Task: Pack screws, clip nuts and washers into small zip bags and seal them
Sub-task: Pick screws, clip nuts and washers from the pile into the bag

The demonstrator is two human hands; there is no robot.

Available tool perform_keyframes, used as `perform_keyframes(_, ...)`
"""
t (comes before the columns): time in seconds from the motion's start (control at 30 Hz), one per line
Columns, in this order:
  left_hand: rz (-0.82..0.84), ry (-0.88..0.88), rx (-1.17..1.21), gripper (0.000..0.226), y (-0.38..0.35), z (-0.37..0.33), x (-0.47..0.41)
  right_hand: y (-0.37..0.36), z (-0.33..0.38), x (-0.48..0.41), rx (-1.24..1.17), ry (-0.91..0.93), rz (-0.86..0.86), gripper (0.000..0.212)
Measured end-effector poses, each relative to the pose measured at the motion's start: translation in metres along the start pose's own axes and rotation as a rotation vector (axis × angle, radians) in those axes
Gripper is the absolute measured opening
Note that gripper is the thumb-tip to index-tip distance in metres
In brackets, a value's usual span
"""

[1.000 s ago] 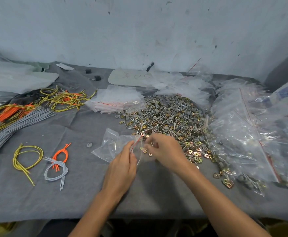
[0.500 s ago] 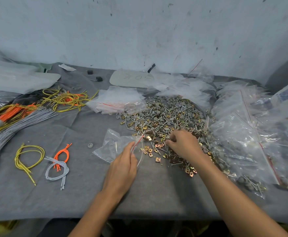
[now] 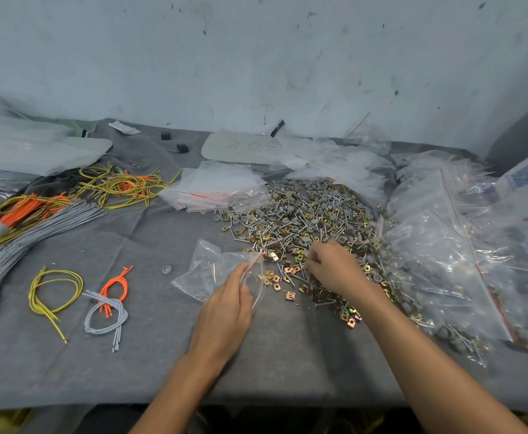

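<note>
Zip bag (image 3: 212,270): small, clear, with a red strip along its mouth, lying crumpled on the grey-covered counter (image 3: 131,371) at the centre of the frame. Its mouth faces right and stands open. The left hand (image 3: 225,311) reaches in from below. Its grip is closed on the bag's mouth, with the rim pinched between thumb and fingertips.

Right hand (image 3: 334,270): just right of the bag and apart from it, palm down on the near edge of the hardware pile (image 3: 303,214). Its fingers are curled into the parts. Whether this grip has closed on a piece cannot be told, as the fingertips are hidden among the metal.

The pile fills the centre right of the frame and mixes silver screws, grey round washers and brass-coloured clip nuts. Loose clip nuts (image 3: 290,295) are scattered between the bag's mouth and the right hand. One single washer (image 3: 166,270) lies alone left of the bag.

Above the bag, beside the pile's upper left edge, is a stack of empty zip bags (image 3: 215,189). Filled bags (image 3: 444,245) are heaped along the right side of the frame.

Lower left holds a yellow wire loop (image 3: 55,289), an orange wire bundle (image 3: 115,286) and a grey wire bundle (image 3: 106,314). Larger wire bundles (image 3: 21,242) lie at the far left. A marked pale wall (image 3: 256,57) rises behind the counter.
</note>
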State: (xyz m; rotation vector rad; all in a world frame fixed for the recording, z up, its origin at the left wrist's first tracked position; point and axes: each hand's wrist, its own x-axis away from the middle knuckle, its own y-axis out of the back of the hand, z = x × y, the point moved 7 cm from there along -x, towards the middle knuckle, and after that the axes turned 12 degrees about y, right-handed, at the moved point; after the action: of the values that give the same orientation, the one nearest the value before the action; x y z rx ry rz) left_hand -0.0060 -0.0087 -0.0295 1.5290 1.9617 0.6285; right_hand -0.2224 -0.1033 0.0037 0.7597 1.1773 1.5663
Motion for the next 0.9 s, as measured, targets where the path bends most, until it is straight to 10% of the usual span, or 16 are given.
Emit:
perform_keyframes(0.23, -0.014, -0.001, -0.013, 0.042, -0.001, 0.0, 0.001, 0.021, 0.013, 0.011, -0.219, 0.044, -0.239, 0.013)
perform_keyframes(0.47, -0.019, -0.014, -0.012, 0.045, -0.001, 0.0, 0.0, -0.007, 0.062, 0.019, -0.875, -0.005, -0.126, 0.011)
perform_keyframes(0.9, -0.067, -0.074, 0.024, 0.047, 0.0, -0.001, -0.001, -0.03, 0.087, 0.023, -0.284, 0.165, -0.145, 0.014)
